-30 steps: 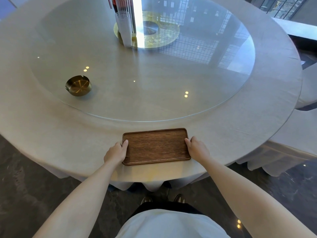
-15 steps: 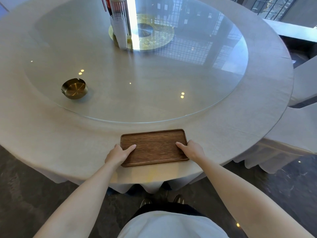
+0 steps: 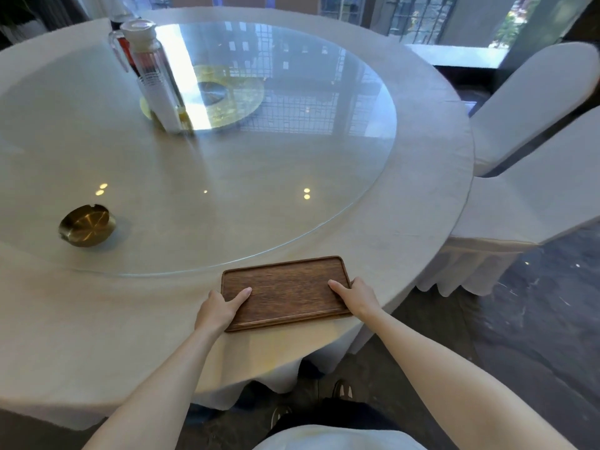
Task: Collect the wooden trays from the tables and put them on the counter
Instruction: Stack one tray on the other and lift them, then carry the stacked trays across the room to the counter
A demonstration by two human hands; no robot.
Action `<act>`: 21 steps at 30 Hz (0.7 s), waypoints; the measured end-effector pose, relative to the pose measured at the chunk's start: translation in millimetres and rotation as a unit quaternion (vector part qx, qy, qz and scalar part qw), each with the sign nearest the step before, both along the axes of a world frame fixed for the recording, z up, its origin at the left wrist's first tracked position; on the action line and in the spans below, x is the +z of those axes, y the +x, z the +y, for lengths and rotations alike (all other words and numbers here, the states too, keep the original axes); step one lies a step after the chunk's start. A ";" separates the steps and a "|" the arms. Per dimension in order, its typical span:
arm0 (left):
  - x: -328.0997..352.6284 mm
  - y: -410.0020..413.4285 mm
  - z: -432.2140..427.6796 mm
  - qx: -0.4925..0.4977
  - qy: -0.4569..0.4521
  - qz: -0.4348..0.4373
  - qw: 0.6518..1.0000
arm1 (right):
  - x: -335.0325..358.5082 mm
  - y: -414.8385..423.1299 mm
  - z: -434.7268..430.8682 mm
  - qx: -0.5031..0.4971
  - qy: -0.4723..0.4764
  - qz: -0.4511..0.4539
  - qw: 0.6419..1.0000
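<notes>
While lying flat on the cloth-covered surface (image 3: 422, 177) at its near edge, wooden tray (image 3: 285, 292) running with long axis left to right, far long side just beside the rim of the glass turntable (image 3: 373, 157), near long side close to the drop of the cloth. Sitting directly between the two hands, neither nearer than the other: left hand (image 3: 218, 309) at the left short end, right hand (image 3: 356, 295) at the right short end. Bracketing the tray symmetrically, so the lift looks to turn on raising both ends together and keeping the board level.

Left hand: curling around the near-left corner, thumb laid on the tray floor pointing right, fingers tucked at or under the rim; not possible to tell whether under. Right hand: likewise closing on the right end, thumb on top pointing left, remaining fingers hidden behind the rim. Both gripping the tray, lightly to judge by posture; tray apparently not yet off the cloth, though any slight lift too small to tell.

Standing well apart on the glass: brass ashtray (image 3: 87, 225) far left, glass pitcher (image 3: 152, 73) toward the far middle. Covered chairs (image 3: 532, 102) standing to the right of the surface, clear of the tray.
</notes>
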State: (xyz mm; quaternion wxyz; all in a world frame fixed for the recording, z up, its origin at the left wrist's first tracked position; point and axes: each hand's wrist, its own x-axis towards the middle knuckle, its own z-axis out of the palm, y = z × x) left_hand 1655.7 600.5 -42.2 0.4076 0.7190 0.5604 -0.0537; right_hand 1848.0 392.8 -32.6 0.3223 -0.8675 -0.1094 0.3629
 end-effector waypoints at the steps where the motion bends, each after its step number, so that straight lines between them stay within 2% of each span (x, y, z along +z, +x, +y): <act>1: 4.0 10.5 -1.1 -0.011 0.002 -0.008 1.000 | 2.5 3.7 -7.1 -0.019 0.002 -0.005 1.000; 10: 49.1 144.7 -58.9 -0.181 -0.010 -0.091 0.979 | 45.4 54.8 -110.6 -0.217 0.019 -0.075 0.973; 21: 128.0 332.5 -217.7 -0.368 0.027 -0.139 0.919 | 99.4 137.4 -285.8 -0.387 0.059 -0.153 0.907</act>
